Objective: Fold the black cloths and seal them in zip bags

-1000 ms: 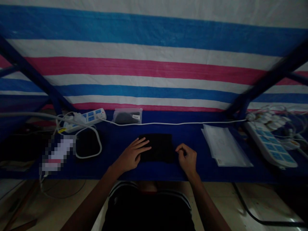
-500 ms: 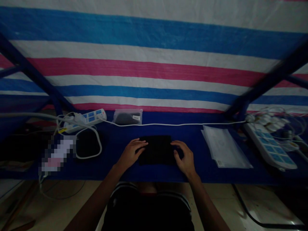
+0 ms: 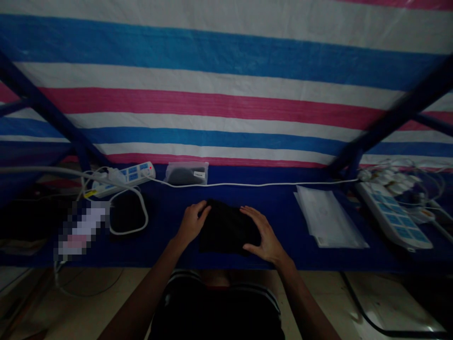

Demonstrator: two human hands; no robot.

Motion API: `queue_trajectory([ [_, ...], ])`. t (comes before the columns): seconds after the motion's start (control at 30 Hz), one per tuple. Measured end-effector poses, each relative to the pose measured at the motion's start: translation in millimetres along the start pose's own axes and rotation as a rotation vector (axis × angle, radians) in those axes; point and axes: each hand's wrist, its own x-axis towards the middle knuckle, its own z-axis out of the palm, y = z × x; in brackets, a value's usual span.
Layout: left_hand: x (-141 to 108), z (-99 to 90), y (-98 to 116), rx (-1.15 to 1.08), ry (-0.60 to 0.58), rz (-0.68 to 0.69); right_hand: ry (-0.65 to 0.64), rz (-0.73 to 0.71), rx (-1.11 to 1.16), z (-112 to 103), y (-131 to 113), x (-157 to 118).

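On the navy tabletop [image 3: 276,203], a folded black cloth [image 3: 226,229], slightly askew.

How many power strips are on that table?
2: the left power strip lies toward the back, and the right power strip lies at the far end. Others may be hidden in the dark corners.

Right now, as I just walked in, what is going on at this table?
A person is handling a black cloth on a dark blue table with both bare hands. The left hand has its fingers at the cloth's far left corner, and the right hand cups its right side. Papers in a clear sleeve lie to the right, beside a white power strip.
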Motion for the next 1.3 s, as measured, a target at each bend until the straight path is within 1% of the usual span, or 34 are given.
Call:
queue_trajectory([
  [0.17,6,1.6,3,-0.037,-0.013,-0.040,-0.048,-0.049,-0.075,1,1,-1],
  [0.33,11,3.9,0,-0.074,-0.010,-0.077,-0.074,-0.091,-0.106,3,1,0],
  [0.4,12,4.4,-2,-0.096,-0.015,-0.087,-0.042,-0.086,-0.113,6,3,0],
  [0.5,13,5.3,-2,-0.131,-0.035,-0.096,0.085,-0.064,-0.070,8,8,-1],
  [0.57,12,7.0,-2,-0.156,-0.056,-0.099,0.200,-0.005,-0.021,9,12,-3],
  [0.63,12,9.6,-1,-0.177,-0.072,-0.103,0.273,0.113,0.018,9,15,-5],
  [0.7,13,12.8,-1,-0.186,-0.071,-0.108,0.279,0.239,0.052,9,16,-5],
  [0.77,16,16.1,-2,-0.181,-0.050,-0.114,0.257,0.324,0.097,8,15,-3],
  [0.83,20,19.0,-4,-0.167,-0.024,-0.124,0.250,0.371,0.145,9,13,1],
  [0.9,25,21.2,-6,-0.151,-0.006,-0.136,0.270,0.411,0.169,10,12,6],
  [1.0,30,23.5,-6,-0.122,0.011,-0.148,0.354,0.462,0.179,13,13,11],
  [1.07,29,24.5,-1,-0.088,0.046,-0.162,0.420,0.492,0.194,14,13,12],
  [1.13,23,26.0,8,0.006,0.127,-0.119,0.465,0.515,0.192,14,13,12],
  [1.2,12,28.9,21,0.150,0.186,0.011,0.501,0.519,0.173,14,12,11],
  [1.23,4,31.2,28,0.217,0.167,0.090,0.516,0.518,0.161,13,11,10],
  [1.27,-4,34.0,33,0.264,0.114,0.156,0.530,0.517,0.149,13,11,9],
  [1.3,-12,37.3,38,0.300,0.032,0.207,0.543,0.517,0.138,12,10,9],
])
